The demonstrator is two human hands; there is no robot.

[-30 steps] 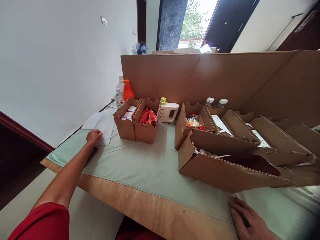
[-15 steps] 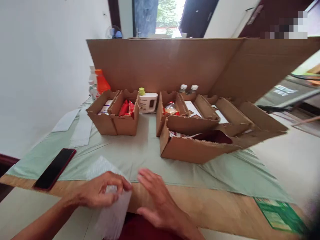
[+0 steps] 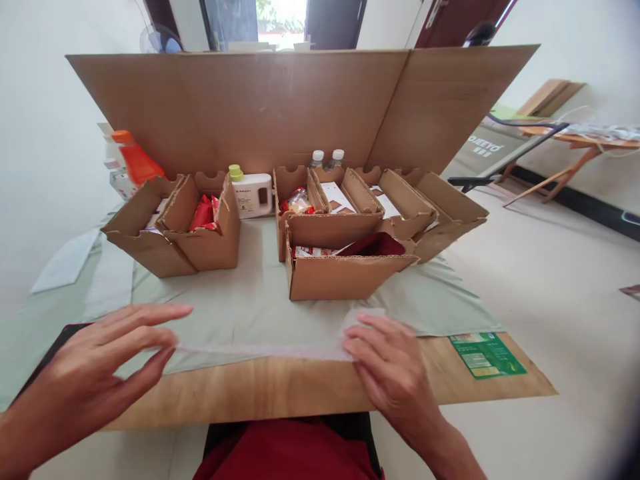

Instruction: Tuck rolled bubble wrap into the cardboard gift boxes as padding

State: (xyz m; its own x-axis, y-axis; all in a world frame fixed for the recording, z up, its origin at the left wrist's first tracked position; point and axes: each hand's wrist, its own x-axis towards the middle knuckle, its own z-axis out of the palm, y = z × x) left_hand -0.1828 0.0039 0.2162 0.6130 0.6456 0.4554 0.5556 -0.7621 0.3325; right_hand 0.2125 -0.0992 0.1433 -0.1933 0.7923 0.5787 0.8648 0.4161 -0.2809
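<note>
Your left hand [image 3: 120, 353] has its index finger stretched out, while the thumb and other fingertips close on one end of a thin translucent sheet [image 3: 310, 352]. Your right hand [image 3: 393, 367] is curled, gripping the sheet's bunched other end. It hangs taut between them on your side of the front carton [image 3: 345, 279].

That carton holds a red-and-white printed packet [image 3: 313, 252] and something dark red [image 3: 377, 245] you can't fully make out. Directly behind it, one box [image 3: 281, 233] holds a clear-wrapped item with red parts [image 3: 299, 202], the next [image 3: 363, 192] a white-and-brown packet [image 3: 337, 198], and a third [image 3: 407, 195] a white piece [image 3: 387, 202]. Well left of the front carton, two boxes stand side by side: the nearer one to it [image 3: 210, 250] has red packets [image 3: 204, 213], the farther [image 3: 150, 250] pale packs, partly hidden. Behind and left of it stands a white jug [image 3: 253, 195].
</note>
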